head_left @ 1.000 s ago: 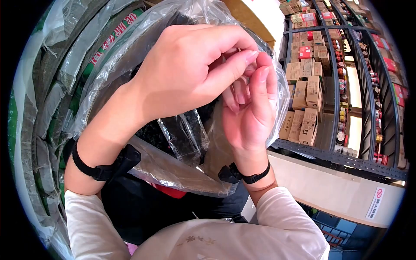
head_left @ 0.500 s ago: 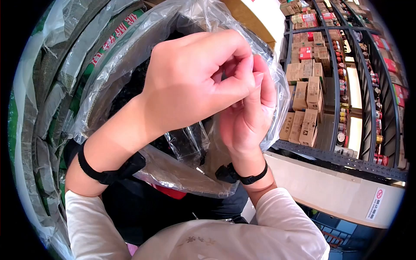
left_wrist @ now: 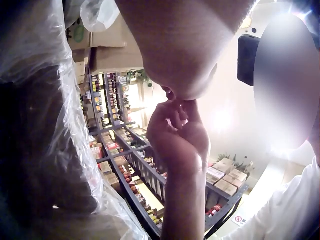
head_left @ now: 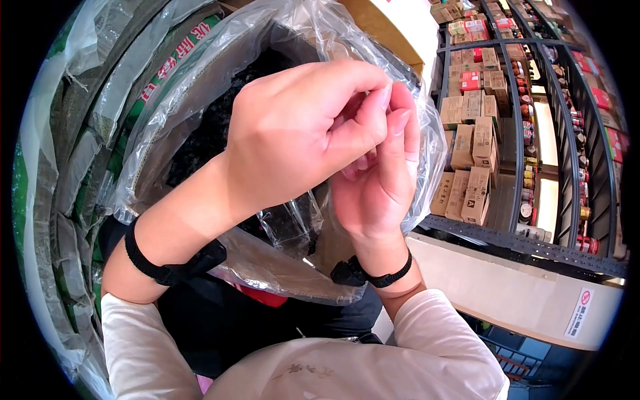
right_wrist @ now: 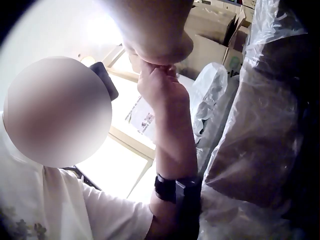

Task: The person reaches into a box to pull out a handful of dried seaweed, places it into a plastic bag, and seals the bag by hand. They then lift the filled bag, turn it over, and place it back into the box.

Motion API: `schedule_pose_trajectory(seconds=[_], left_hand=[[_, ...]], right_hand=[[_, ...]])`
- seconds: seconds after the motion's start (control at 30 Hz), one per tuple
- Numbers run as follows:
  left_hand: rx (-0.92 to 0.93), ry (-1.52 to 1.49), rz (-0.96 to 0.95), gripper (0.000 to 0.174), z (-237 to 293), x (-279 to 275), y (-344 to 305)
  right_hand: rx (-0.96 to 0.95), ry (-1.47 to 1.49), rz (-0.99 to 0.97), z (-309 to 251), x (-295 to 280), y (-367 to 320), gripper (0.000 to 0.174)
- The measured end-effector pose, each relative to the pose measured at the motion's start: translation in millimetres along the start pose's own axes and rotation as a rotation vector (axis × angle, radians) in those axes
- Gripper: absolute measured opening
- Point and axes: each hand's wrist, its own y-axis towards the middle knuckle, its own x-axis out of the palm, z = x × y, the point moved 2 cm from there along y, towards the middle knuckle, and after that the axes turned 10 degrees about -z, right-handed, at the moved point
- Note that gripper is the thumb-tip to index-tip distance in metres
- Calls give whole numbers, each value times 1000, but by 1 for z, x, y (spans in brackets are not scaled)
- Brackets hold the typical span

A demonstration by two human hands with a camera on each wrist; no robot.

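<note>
Above a cardboard box lined with clear plastic (head_left: 293,283), my two hands meet at the fingertips. My left hand (head_left: 287,137) is palm down, thumb and forefinger pressed together and the other fingers curled under. The right hand (head_left: 377,193) turns its palm up, with its thumb (head_left: 393,143) raised and fingers bent against the left fingertips. Nothing shows between the fingers, and I cannot tell whether they pinch something small. Inside the box lie dark, crumpled-looking contents (head_left: 207,137) and a clear, shiny plastic packet (head_left: 290,220), partly covered by the left wrist.
Green printed sacks (head_left: 177,57) in clear wrapping are stacked on the left. A dark metal shelf rack (head_left: 513,153) on the right bears small cartons (head_left: 477,193) and rows of jars. A pale panel with a sign (head_left: 578,313) stands below it.
My left hand has shifted slightly left and down, its fingers curling in tighter. The right hand has moved slightly left. Both keep meeting at the fingertips, and more dark contents show beside the left hand.
</note>
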Motion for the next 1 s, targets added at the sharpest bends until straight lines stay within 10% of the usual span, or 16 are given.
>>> schedule_pose_trajectory(seconds=[1.0], left_hand=[[-37,-57,-49,9,-4,2,-1]], right_hand=[[169,294,-84,0,-8,1,29]])
